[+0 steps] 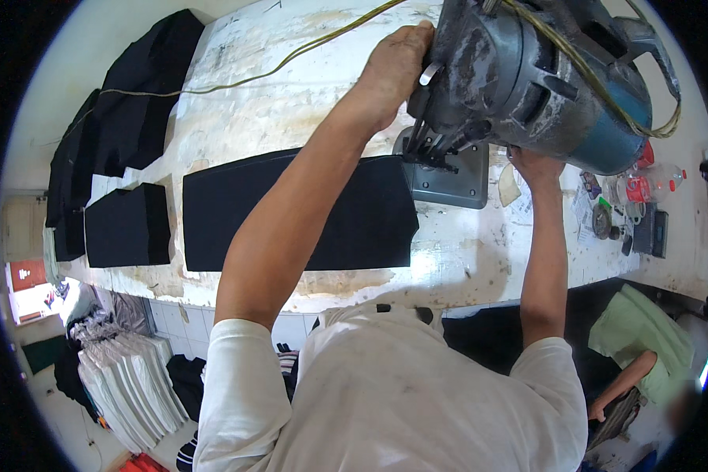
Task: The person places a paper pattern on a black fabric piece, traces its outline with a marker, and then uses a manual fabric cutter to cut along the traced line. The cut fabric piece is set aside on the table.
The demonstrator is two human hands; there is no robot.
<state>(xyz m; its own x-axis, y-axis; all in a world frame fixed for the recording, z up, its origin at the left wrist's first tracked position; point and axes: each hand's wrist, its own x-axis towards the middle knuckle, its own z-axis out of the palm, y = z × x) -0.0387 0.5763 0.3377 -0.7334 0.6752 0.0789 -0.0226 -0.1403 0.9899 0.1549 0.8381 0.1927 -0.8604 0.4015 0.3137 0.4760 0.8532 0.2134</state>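
Observation:
A fabric cutting machine (519, 86), grey and blue with a worn motor housing, stands over the table on a flat grey base plate (456, 177). My left hand (393, 75) grips its left side, with some fingers hidden behind the body. Beneath the motor, my right hand (539, 165) is closed against the machine, its fingers mostly covered by the housing. A thick stack of black cloth (362, 220) lies below my left forearm. The right end of that stack meets the base plate and the blade guard.
More black cloth stacks (127, 226) lie at the table's left. A yellowish power cord (291, 59) crosses the worn white table (244, 47) to the machine. Bottles (657, 182) and small tools crowd the right. Behind me are white bundles (126, 377) and a person in green (641, 338).

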